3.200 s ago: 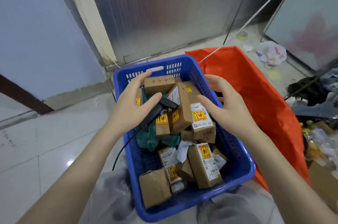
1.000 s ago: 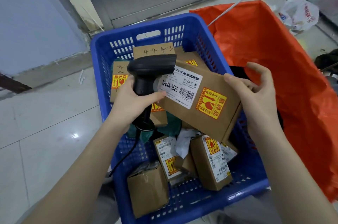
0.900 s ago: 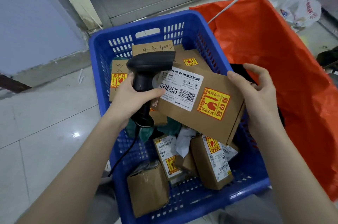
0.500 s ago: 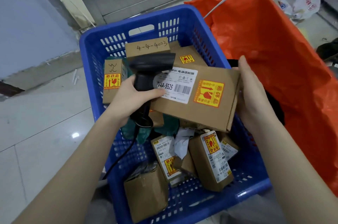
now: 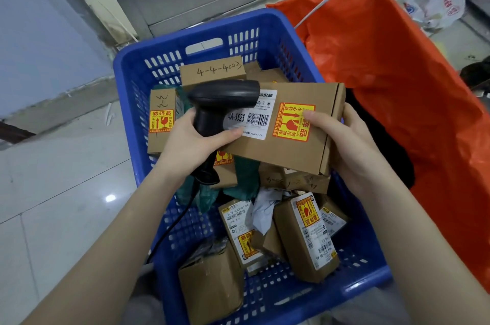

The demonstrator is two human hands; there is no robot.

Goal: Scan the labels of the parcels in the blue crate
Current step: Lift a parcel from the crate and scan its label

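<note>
My left hand (image 5: 196,144) grips black scanner (image 5: 220,107), head over white label (image 5: 252,119). My right hand (image 5: 352,144) clamps the parcel (image 5: 297,149) right edge, above blue crate (image 5: 278,30).

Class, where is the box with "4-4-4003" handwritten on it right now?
In the head view, the handwritten box lies at the far end of the blue crate, just behind the black scanner.
</note>
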